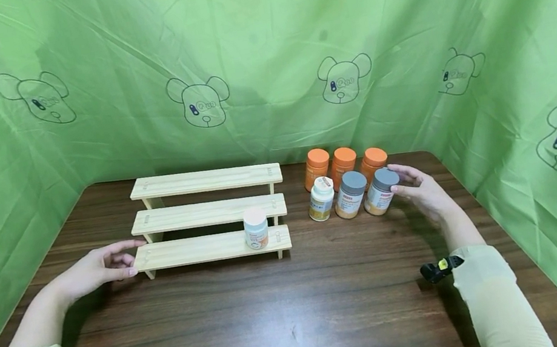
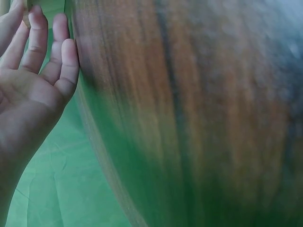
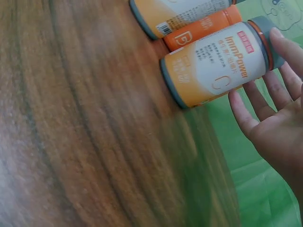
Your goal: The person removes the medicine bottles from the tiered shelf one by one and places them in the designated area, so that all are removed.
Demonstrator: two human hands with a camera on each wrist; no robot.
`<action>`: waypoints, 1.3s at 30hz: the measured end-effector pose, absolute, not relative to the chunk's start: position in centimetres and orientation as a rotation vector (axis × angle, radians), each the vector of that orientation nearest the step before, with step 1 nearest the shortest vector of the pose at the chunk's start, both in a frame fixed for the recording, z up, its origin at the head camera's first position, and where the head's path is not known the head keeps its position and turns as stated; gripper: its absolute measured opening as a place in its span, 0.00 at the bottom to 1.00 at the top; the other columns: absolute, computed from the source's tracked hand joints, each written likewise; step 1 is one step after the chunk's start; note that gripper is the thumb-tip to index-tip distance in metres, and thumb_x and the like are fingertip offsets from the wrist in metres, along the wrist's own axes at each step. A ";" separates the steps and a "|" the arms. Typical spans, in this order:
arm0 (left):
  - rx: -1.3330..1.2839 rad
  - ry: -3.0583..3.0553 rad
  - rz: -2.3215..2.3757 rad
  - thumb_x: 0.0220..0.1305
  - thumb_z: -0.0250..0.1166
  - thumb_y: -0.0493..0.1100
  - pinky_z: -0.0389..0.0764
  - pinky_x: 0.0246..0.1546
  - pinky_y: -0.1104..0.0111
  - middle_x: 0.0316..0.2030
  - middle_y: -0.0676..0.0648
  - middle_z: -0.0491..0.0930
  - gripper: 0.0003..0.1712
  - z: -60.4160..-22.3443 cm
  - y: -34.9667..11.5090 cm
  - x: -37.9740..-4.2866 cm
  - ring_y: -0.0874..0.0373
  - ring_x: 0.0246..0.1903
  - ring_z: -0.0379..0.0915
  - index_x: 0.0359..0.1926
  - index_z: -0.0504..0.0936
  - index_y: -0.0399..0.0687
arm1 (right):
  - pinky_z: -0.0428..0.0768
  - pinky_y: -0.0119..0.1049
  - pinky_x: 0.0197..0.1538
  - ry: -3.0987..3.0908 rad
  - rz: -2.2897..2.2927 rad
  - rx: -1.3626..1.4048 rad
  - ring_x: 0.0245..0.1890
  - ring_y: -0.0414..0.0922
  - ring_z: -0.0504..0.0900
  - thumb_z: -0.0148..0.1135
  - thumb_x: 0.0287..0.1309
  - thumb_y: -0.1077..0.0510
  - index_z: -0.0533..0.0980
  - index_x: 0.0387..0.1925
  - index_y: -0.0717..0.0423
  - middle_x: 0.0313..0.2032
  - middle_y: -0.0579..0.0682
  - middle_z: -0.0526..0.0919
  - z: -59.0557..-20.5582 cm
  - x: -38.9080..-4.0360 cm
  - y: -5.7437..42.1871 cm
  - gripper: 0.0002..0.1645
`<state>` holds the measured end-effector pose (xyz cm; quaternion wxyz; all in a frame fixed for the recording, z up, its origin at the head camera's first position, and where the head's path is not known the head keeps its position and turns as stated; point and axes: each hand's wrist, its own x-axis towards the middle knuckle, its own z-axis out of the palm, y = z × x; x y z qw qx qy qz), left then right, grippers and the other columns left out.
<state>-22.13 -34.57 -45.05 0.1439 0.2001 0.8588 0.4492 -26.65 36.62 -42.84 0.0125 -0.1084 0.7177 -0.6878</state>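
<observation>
A three-tier wooden display rack (image 1: 197, 249) stands left of centre, with a white-capped supplement bottle (image 1: 256, 230) on its lowest step. At that step's left end my left hand (image 1: 93, 272) holds the wood between thumb and fingers; in the left wrist view the same hand (image 2: 33, 90) shows only a sliver of the rack. My right hand (image 1: 425, 192) grips the grey lid of the rightmost supplement bottle (image 1: 379, 196). The right wrist view shows my thumb on that lid and the fingers on its other side, with the bottle's (image 3: 215, 66) orange-and-white label facing the camera.
Beside the gripped bottle stand another grey-lidded bottle (image 1: 350, 195) and a white-capped bottle with a yellow label (image 1: 321, 200). Several orange bottles (image 1: 318, 167) form the row behind. Green curtain (image 1: 255, 36) surrounds the dark wooden table (image 1: 259, 324) at the back and sides.
</observation>
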 end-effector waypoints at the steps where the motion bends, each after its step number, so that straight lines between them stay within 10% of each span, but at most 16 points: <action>1: 0.574 2.474 1.294 0.61 0.64 0.40 0.73 0.38 0.74 0.39 0.45 0.80 0.35 -45.1 -34.6 -22.2 0.65 0.38 0.76 0.66 0.62 0.38 | 0.74 0.31 0.52 2.232 -2.154 -0.357 0.55 0.37 0.73 0.58 0.59 0.69 0.61 0.67 0.58 0.60 0.46 0.73 -42.7 -26.6 36.7 0.35; 39: 0.552 2.452 1.291 0.62 0.63 0.40 0.73 0.37 0.73 0.40 0.41 0.79 0.35 -44.9 -34.5 -22.0 0.65 0.37 0.75 0.67 0.60 0.37 | 0.70 0.30 0.58 2.217 -2.356 -0.600 0.64 0.51 0.66 0.57 0.58 0.72 0.64 0.65 0.59 0.63 0.50 0.70 -33.6 -21.2 28.2 0.33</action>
